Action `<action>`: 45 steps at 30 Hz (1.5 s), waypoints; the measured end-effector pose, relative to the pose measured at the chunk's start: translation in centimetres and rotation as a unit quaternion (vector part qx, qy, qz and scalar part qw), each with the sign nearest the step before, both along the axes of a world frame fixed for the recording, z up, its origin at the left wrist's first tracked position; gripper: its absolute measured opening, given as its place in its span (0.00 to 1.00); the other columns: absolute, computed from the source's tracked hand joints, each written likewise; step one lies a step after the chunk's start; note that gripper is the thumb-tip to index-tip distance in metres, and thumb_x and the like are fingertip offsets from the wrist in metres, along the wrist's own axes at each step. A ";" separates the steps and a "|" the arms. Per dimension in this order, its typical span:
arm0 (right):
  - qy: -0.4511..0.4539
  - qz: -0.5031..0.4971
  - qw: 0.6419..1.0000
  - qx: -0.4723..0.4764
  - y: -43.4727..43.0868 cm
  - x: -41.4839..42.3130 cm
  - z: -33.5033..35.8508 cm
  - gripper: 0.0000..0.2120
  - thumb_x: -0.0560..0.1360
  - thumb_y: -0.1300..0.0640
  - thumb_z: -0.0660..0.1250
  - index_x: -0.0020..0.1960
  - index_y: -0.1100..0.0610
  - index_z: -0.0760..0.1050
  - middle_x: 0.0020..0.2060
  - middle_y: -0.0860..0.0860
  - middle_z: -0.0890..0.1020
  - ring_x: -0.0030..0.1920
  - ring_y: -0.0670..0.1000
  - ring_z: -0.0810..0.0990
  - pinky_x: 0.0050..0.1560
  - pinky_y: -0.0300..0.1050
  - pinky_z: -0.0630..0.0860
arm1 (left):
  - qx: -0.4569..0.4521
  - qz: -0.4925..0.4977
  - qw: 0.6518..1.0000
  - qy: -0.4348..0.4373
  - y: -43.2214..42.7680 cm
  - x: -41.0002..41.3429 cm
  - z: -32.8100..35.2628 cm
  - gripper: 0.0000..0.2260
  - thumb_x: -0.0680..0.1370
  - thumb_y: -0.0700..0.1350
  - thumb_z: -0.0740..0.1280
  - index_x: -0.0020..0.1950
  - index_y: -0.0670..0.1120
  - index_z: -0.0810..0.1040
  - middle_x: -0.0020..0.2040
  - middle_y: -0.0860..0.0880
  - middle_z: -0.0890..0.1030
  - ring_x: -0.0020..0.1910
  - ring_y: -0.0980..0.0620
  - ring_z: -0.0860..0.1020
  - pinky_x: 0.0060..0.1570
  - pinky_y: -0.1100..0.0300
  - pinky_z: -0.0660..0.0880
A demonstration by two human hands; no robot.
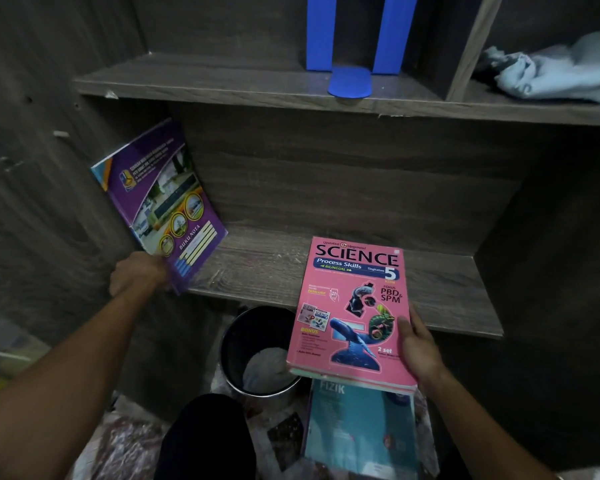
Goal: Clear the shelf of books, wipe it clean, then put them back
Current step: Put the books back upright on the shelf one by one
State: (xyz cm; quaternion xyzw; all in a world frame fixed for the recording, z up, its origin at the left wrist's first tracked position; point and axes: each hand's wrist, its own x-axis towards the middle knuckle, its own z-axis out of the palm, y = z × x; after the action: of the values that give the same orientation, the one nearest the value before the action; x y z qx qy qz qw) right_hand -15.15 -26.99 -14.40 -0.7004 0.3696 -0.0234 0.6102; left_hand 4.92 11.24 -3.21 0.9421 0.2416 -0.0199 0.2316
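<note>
Wkbk (352, 306), pink SCIENCE cover, R hand (418, 344); purple notebk (160, 202), L hand (137, 271)

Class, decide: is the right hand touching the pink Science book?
Touching. In the head view the right hand grips the pink Science book, thumb on its cover.

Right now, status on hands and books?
Left hand grips purple notebook, tilted, left end of shelf. Right hand holds pink Science book over front edge. Nothing blocking.
</note>
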 end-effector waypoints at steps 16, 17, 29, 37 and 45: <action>-0.005 0.008 1.000 0.022 -0.4 -0.1 0.0 0.21 0.84 0.49 0.55 0.76 0.37 0.59 0.51 0.54 0.84 0.41 0.56 0.87 0.46 0.58 0.83 | -0.212 -0.315 0.912 0.159 -15.8 -8.6 -5.5 0.19 0.75 0.60 0.69 0.52 0.44 0.83 0.49 0.46 0.84 0.47 0.47 0.83 0.49 0.51 0.81; -0.005 0.009 1.000 0.025 -0.5 0.0 0.0 0.21 0.84 0.49 0.55 0.76 0.37 0.60 0.51 0.54 0.84 0.41 0.56 0.87 0.45 0.57 0.83 | -0.213 -0.321 0.909 0.158 -16.3 -8.9 -6.2 0.17 0.74 0.58 0.70 0.52 0.46 0.83 0.50 0.47 0.85 0.47 0.49 0.83 0.49 0.54 0.80; -0.048 -0.019 0.994 0.101 -0.7 -0.2 0.0 0.20 0.85 0.51 0.55 0.74 0.35 0.63 0.58 0.55 0.83 0.48 0.58 0.86 0.53 0.64 0.81 | -0.038 -0.319 0.942 0.097 -17.6 -8.1 -5.6 0.16 0.71 0.56 0.75 0.48 0.46 0.79 0.45 0.48 0.81 0.43 0.50 0.79 0.37 0.61 0.72; -0.068 -0.040 0.986 0.144 -0.1 -1.3 0.0 0.20 0.84 0.53 0.57 0.70 0.31 0.64 0.62 0.54 0.81 0.52 0.58 0.85 0.54 0.65 0.80 | -0.392 -0.258 0.833 0.293 -16.3 -6.6 -3.4 0.10 0.76 0.34 0.65 0.58 0.37 0.78 0.48 0.40 0.84 0.48 0.42 0.83 0.59 0.43 0.76; -0.068 -0.030 0.987 0.145 0.4 -1.8 0.5 0.29 0.82 0.62 0.61 0.75 0.36 0.62 0.54 0.55 0.85 0.47 0.62 0.86 0.52 0.66 0.80 | -0.465 -0.230 0.806 0.285 -13.5 -8.3 3.6 0.06 0.78 0.35 0.60 0.45 0.38 0.76 0.33 0.41 0.83 0.28 0.49 0.82 0.28 0.60 0.80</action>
State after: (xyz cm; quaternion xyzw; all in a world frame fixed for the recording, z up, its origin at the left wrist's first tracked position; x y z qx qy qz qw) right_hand -16.98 -26.60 -13.86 -0.5901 0.3481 -0.0355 0.7276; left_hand -3.40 -2.27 0.38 0.7015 0.0344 -0.4501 0.5515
